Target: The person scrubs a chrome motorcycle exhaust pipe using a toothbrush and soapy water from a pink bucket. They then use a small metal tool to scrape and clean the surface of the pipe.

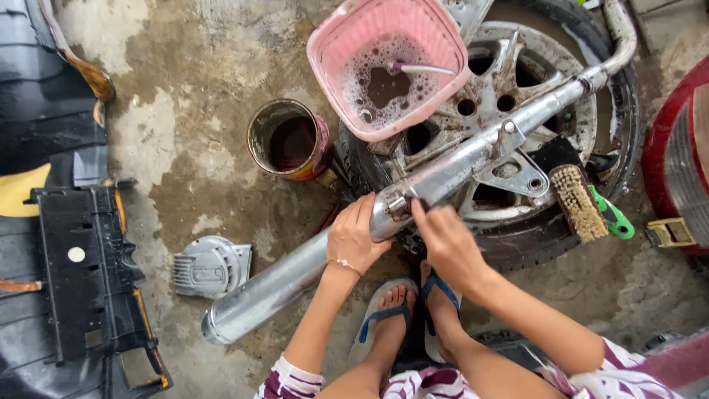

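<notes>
Gripped by the left hand (355,238), the chrome exhaust pipe (413,193) is being rubbed by right hand (447,244) fingertips, pink soapy basket (388,66) just above.

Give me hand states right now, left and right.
Left hand: curled against the chrome exhaust pipe, gripping its side.
Right hand: fingertips pressed on the same pipe; cannot tell if it holds anything.

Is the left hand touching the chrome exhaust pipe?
Touching. The head view shows the left hand cupped against the chrome exhaust pipe, its fingers lying on the metal.
</notes>
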